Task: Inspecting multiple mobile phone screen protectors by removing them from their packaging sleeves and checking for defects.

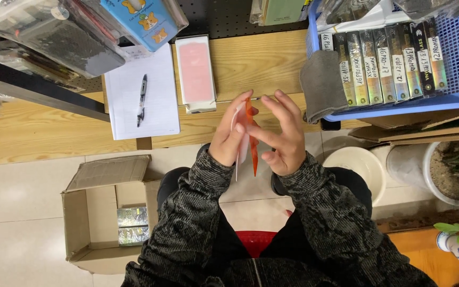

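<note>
Pinching thin orange strip [252,139] edge-on between left hand [230,139] and right hand [282,139], both clamped on it; long axis running toward desk [251,66] front edge.

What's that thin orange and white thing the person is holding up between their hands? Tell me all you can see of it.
The orange and white piece is a thin, flat item seen edge-on, so its face is hidden. One layer looks orange, the other white or clear, perhaps a film or sleeve. It stands nearly upright above the person's lap, in front of the wooden table. The left hand and right hand pinch it from either side.
</note>
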